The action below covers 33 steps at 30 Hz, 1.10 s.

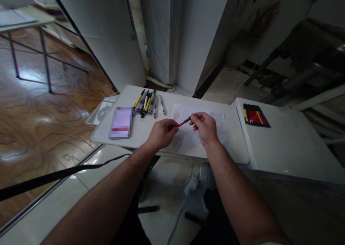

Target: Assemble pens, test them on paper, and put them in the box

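Note:
Between my two hands, above a sheet of paper, is a red and black pen (184, 122). My left hand (164, 131) pinches its red end. The black end sits between the thumb and fingers of my right hand (204, 127). Under the hands lies the white paper (185, 140) with handwriting on it, part of it in red. To the left, a pile of pens (145, 101), some yellow and black, some clear, rests near the far edge of the small table. One clear pen (162, 104) lies apart, just right of the pile.
The white table (234, 144) has a pixelated phone-like object (121, 122) at its left. On the white surface (291, 144) to the right is a pack of coloured pens (256, 115). A power strip (191, 185) with a cable lies on the floor beneath. A black strap (67, 171) crosses at left.

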Available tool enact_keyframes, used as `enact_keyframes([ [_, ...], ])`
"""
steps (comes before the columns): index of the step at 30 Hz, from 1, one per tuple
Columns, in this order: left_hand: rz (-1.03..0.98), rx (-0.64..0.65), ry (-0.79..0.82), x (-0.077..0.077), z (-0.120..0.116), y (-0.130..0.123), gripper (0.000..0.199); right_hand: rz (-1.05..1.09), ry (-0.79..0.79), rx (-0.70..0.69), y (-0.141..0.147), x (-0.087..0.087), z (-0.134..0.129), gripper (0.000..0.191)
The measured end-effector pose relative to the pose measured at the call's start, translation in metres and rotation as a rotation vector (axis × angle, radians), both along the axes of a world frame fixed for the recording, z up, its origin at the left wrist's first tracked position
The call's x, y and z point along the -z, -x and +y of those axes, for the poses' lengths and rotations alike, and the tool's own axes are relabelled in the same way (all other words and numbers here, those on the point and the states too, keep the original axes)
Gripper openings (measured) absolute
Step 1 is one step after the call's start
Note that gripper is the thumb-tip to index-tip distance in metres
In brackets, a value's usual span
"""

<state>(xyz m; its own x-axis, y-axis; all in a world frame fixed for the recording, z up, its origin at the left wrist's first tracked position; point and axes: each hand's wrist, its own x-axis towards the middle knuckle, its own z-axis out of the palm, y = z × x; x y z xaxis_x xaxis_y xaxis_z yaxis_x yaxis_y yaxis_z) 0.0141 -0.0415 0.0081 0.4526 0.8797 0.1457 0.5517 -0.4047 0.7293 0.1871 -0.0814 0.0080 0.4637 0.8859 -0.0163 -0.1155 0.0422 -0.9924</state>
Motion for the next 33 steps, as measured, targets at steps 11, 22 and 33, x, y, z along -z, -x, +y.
enact_keyframes([
  [11, 0.008, -0.040, -0.009, -0.0020, -0.0013, -0.0003, 0.013, -0.030, 0.024, -0.003, 0.0021, 0.0010, -0.0005, 0.023],
  [22, -0.005, -0.072, -0.048, 0.0046, 0.0012, 0.0013, 0.009, -0.019, 0.060, 0.003, 0.0052, 0.0043, -0.0003, 0.024],
  [33, 0.000, -0.042, -0.091, 0.0057, 0.0021, 0.0019, 0.008, -0.074, 0.107, 0.014, 0.0071, 0.0029, -0.0016, 0.031],
])
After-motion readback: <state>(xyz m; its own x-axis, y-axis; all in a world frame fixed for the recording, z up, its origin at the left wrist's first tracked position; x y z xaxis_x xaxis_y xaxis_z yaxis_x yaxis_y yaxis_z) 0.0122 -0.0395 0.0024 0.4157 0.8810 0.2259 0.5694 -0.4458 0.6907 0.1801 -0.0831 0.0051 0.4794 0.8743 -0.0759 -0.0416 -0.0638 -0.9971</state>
